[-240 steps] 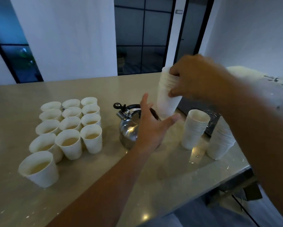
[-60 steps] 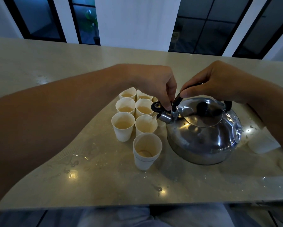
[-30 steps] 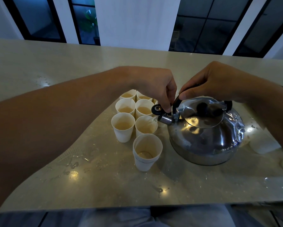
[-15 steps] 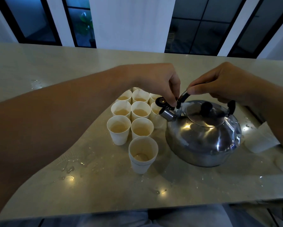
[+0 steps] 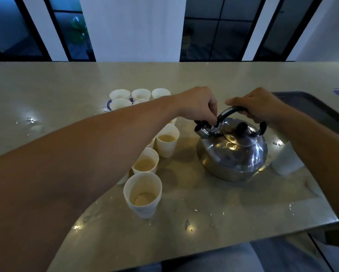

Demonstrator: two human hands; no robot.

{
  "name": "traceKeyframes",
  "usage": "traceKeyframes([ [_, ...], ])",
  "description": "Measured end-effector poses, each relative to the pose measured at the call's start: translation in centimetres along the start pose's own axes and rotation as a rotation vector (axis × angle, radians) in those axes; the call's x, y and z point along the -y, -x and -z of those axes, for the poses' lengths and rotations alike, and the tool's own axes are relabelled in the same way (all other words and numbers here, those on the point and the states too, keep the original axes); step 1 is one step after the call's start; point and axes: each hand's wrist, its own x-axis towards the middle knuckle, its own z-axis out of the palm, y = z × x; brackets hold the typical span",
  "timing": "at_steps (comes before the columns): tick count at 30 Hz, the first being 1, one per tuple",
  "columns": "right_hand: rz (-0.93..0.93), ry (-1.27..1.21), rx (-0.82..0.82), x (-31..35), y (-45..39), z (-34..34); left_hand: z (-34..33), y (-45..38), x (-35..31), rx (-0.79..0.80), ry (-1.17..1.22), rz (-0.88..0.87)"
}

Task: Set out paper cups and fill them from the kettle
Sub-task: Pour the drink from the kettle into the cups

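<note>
A shiny steel kettle (image 5: 233, 154) stands on the beige table (image 5: 213, 209), spout pointing left. My right hand (image 5: 256, 105) grips its black arched handle from above. My left hand (image 5: 199, 104) reaches across and pinches the small black lever of the spout cap. Left of the kettle stand several white paper cups in rows, most holding pale brown liquid. The nearest cup (image 5: 143, 194) holds only a little at its bottom. A filled cup (image 5: 167, 140) stands closest to the spout. My left forearm hides some of the cups.
A stack of white cups (image 5: 286, 161) lies right of the kettle, partly behind my right arm. A dark tray (image 5: 309, 108) sits at the back right. Water drops spot the table. The table's near edge runs across the bottom, my lap below it.
The view has pulled back and tilted, showing more cups at the back. Both hands keep their hold on the spout lever and handle; the kettle now stands level on the table.
</note>
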Motion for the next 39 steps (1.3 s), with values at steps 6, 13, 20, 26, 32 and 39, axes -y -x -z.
traceKeyframes([
  [6, -0.046, -0.043, -0.093, -1.5, -2.2, -0.9, -1.3, -2.5, 1.2, -0.050, 0.008, 0.062],
  [13, -0.034, 0.028, -0.165, -2.1, -3.7, -1.7, -2.2, -3.6, 2.6, -0.078, -0.009, 0.077],
  [20, 0.224, 0.424, -0.277, -1.8, -2.3, -1.8, -0.5, 0.2, 1.8, -0.112, -0.046, 0.011],
  [26, 0.626, 0.185, -0.022, 1.9, 4.4, -6.9, 1.8, 10.7, 0.8, -0.271, 0.139, 0.113],
  [32, 0.751, 0.106, 0.617, 3.0, 10.6, -12.3, 0.0, 21.7, 2.0, -0.349, 0.261, 0.299],
  [39, 0.820, 0.272, 0.577, 2.2, 12.2, -15.0, -7.1, 27.9, 2.4, -0.224, 0.237, 0.605],
])
